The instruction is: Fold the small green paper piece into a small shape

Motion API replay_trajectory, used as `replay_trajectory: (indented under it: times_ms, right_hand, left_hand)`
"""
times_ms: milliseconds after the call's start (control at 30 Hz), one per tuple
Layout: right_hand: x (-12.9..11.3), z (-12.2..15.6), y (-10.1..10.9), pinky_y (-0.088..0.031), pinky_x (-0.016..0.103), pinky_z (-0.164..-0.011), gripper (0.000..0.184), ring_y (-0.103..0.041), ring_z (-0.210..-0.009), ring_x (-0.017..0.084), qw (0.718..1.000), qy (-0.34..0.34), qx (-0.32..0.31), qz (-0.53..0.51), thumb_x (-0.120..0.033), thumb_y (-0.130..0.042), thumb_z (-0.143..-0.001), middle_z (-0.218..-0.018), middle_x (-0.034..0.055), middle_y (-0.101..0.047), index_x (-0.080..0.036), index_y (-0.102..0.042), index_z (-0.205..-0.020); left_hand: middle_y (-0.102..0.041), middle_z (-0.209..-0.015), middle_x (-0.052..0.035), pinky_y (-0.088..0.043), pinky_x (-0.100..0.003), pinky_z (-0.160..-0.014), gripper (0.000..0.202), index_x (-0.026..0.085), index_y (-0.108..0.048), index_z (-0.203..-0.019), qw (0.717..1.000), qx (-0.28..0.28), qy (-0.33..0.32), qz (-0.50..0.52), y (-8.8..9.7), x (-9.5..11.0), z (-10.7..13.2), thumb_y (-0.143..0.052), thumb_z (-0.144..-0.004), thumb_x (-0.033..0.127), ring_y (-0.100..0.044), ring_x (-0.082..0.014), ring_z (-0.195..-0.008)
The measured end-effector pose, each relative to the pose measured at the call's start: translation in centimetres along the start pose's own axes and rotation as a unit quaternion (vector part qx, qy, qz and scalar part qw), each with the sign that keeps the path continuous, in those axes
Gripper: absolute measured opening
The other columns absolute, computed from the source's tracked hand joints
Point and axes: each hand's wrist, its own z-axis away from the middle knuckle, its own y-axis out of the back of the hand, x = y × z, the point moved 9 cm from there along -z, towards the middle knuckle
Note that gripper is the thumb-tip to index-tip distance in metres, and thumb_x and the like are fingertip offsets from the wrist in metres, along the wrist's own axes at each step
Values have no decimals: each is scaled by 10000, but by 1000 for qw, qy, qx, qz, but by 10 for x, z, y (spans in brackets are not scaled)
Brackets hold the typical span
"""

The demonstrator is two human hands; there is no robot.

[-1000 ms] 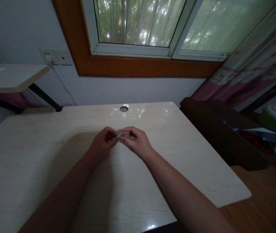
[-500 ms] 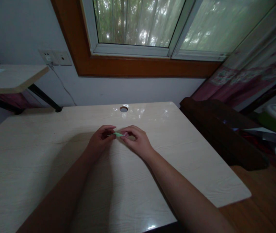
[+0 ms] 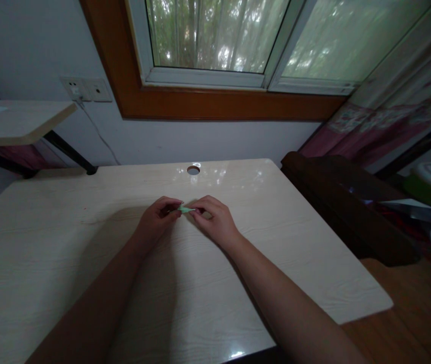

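Note:
A small, light green folded piece [image 3: 186, 209], which looks like paper, is held between my two hands over the pale wood-grain desk [image 3: 294, 242]. My left hand [image 3: 158, 215] pinches its left end between thumb and fingers. At the pointed right end, the thumb and fingertips of my right hand [image 3: 215, 217] are closed on it. Fingers cover part of the piece, so its full shape is hidden.
Near the desk's back edge is a round cable hole [image 3: 193, 171]. A raised shelf [image 3: 21, 124] on black legs stands at the left. Behind are a wall socket [image 3: 86, 90] with a cord and a window. Dark wooden furniture [image 3: 344, 212] borders the right side.
The fingertips have shifted slightly around the green piece, and its left part now shows a raised point. Both arms stay almost where they were.

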Motion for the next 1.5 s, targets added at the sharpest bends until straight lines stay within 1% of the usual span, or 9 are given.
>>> replay_trajectory:
  times_ms: [200,400,533,667,800,1000,1167,1367,1500]
  right_hand:
    - [3,0,0,-495,282,-718,130,-632,-803,163,1000,-14,-2,15,-228,-631,-909,-889,51,-698,-237,-733,-989]
    - [8,1,0,-476,261,-676,94,-615,-758,146,1000,-26,8,9,-229,-658,-895,-846,35,-680,-224,-733,-950]
    - [13,2,-1,-469,250,-656,88,-601,-744,138,999,-39,7,-4,-223,-659,-894,-821,27,-656,-217,-729,-948]
    - [13,1,-2,-462,238,-629,79,-588,-724,129,999,-42,1,-9,-218,-663,-890,-811,24,-642,-210,-727,-937]
    - [7,1,-3,-470,241,-640,84,-591,-728,128,1000,-17,-2,5,-192,-662,-886,-820,27,-646,-209,-725,-938]
    - [-2,1,-2,-527,277,-748,138,-633,-840,154,999,37,4,30,-197,-627,-917,-923,63,-688,-213,-732,-1005]
    - [-6,2,-5,-532,315,-802,156,-638,-866,172,995,64,-18,75,-216,-602,-940,-923,69,-699,-211,-735,-1021]
    - [-9,2,-4,-535,329,-794,148,-639,-858,182,993,70,-15,99,-222,-603,-941,-919,70,-705,-216,-736,-1005]
    - [-12,3,-5,-532,342,-815,169,-636,-887,194,990,79,-16,116,-196,-606,-934,-944,71,-709,-229,-732,-1040]
  left_hand:
    - [-685,-921,-31,-527,-301,-812,214,191,-681,-931,1000,8,10,12,0,-3,-1,-762,-756,285,-649,-166,-857]
    - [-683,-890,-19,-514,-307,-805,259,186,-658,-926,999,14,46,15,0,-3,1,-774,-731,310,-638,-170,-837]
    - [-673,-882,-14,-507,-305,-806,269,185,-653,-931,998,8,52,42,-1,-5,2,-780,-726,304,-629,-161,-826]
    - [-674,-878,-12,-501,-294,-802,254,184,-653,-918,998,3,53,42,-2,-4,1,-782,-723,285,-625,-155,-824]
    - [-669,-871,-9,-496,-296,-800,246,182,-652,-919,998,1,53,24,-4,-1,1,-773,-723,269,-625,-154,-814]
    - [-665,-866,-8,-491,-298,-793,247,180,-646,-924,998,-2,57,7,-4,-4,1,-762,-731,284,-619,-154,-803]
    - [-667,-866,-3,-493,-301,-797,247,186,-642,-923,998,-6,58,13,-5,-6,1,-760,-731,289,-620,-153,-805]
    - [-667,-864,-6,-492,-308,-806,242,184,-650,-933,998,-15,64,5,-5,-7,2,-758,-733,266,-623,-158,-812]
    - [-665,-856,-5,-490,-303,-798,239,185,-652,-940,998,-22,59,8,-6,-7,2,-756,-739,262,-620,-158,-812]
